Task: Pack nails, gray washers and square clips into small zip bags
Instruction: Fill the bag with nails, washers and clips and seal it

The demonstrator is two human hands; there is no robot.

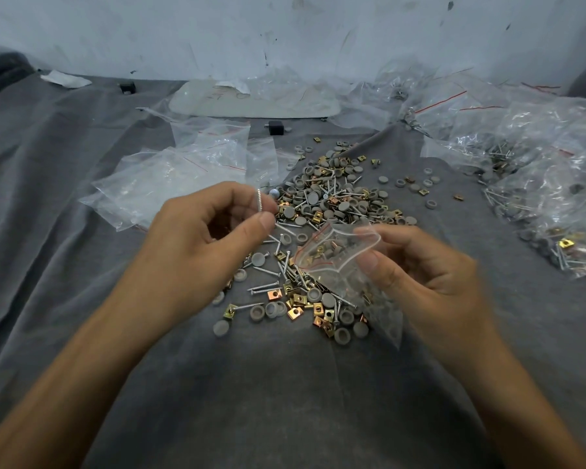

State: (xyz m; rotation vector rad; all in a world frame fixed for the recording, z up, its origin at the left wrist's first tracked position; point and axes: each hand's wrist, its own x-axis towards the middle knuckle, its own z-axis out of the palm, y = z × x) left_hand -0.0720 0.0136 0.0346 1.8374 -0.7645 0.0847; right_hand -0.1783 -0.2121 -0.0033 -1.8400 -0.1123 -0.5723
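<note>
Right hand [430, 275] blurs, pinching zip bag [335, 252], contents indistinct.

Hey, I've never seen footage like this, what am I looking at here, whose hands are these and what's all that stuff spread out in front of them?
There is one picture, taken by a wide-angle camera worn on a person's head, looking down at their own two bare hands. No machine is involved.

The left hand pinches a single threaded nail upright between thumb and fingers. The right hand holds a small clear zip bag with its mouth open; a few small pieces already show inside.

Below lies a gray cloth with a loose pile of parts: nails, round gray washers and brass-coloured square clips. Empty zip bags lie to the left of the pile, and filled bags sit in a heap on the right.

The nail looks about ready to go into the open bag.
</note>
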